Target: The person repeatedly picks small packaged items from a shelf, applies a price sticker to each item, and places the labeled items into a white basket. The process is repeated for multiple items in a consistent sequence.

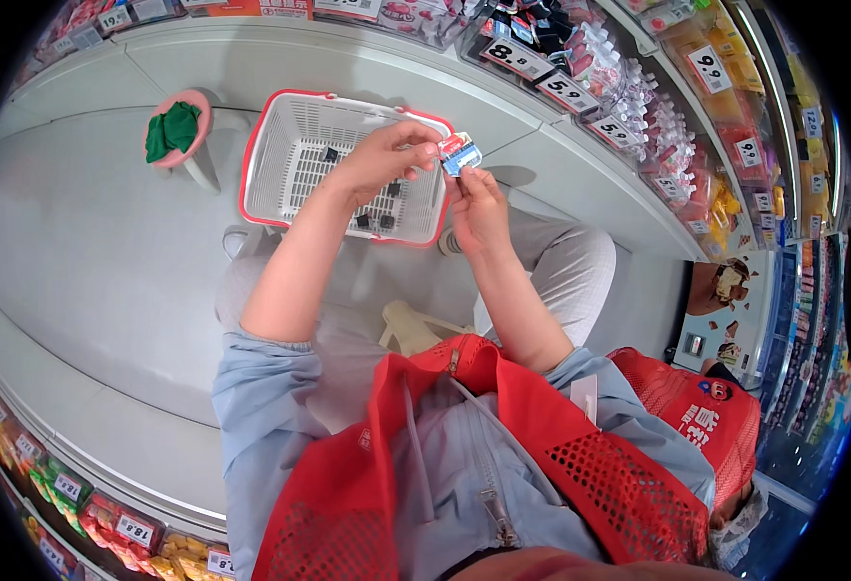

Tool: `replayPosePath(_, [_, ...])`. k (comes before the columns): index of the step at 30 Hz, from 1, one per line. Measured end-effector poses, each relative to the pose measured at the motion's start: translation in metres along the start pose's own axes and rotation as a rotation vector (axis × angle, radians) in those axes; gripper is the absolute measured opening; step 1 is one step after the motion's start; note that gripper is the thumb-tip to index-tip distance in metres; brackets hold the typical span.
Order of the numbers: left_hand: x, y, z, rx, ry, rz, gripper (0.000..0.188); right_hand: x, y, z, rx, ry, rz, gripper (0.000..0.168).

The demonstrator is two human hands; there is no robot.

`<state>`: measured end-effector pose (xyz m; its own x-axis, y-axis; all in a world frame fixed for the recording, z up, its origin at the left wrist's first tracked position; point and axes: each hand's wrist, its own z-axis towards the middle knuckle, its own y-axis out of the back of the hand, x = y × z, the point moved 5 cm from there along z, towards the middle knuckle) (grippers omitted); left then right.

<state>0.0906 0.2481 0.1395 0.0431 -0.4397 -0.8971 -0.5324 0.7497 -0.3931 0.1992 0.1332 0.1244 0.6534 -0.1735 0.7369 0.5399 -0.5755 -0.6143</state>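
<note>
A small packet (460,154) with a red, white and blue printed face is held up over the right rim of a shopping basket. My right hand (480,210) pinches its lower edge between thumb and fingers. From the left, my left hand (394,156) has its thumb and fingertips at the packet's left edge; the exact grip there is partly hidden. Below both hands, the white plastic basket (269,156) with a red rim stands on the floor. Several small black pieces (387,221) lie scattered on its slotted bottom, partly covered from view by my left forearm.
A pink-topped stool (206,120) with a green cloth (174,131) stands left of the basket. Shelves of packaged sweets with price tags (516,59) curve along the front and right. More shelved bags (120,526) line the lower left. Someone in a red mesh vest (723,436) is close at right.
</note>
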Motion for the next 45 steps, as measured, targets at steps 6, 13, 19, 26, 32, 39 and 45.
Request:
replayPosePath(6, [0.012,0.008,0.006,-0.003,-0.023,-0.035,0.011,-0.010,-0.007,-0.008,0.023,0.048,-0.083,0.006])
replayPosePath(13, [0.005,0.008,0.004,-0.037,-0.020,-0.010,0.009,-0.008,-0.009,-0.009,0.033,0.060,-0.103,0.020])
replayPosePath(19, [0.009,0.010,0.007,-0.026,-0.013,-0.008,0.009,-0.010,-0.008,-0.007,0.040,0.056,-0.130,0.022])
replayPosePath(26, [0.008,0.008,0.004,-0.009,-0.011,0.004,0.010,-0.015,-0.007,-0.008,0.024,0.020,-0.102,0.027])
replayPosePath(32, [0.018,0.013,0.005,-0.056,0.045,0.140,0.013,-0.028,0.006,-0.003,-0.024,-0.051,-0.094,0.038])
replayPosePath(39, [0.014,0.021,0.009,-0.284,0.067,0.257,0.027,-0.055,0.071,0.022,-0.281,-0.224,-0.261,0.042])
replayPosePath(45, [0.005,0.020,0.004,-0.299,0.054,0.224,0.027,0.076,-0.022,0.112,-0.066,0.397,-0.550,0.007])
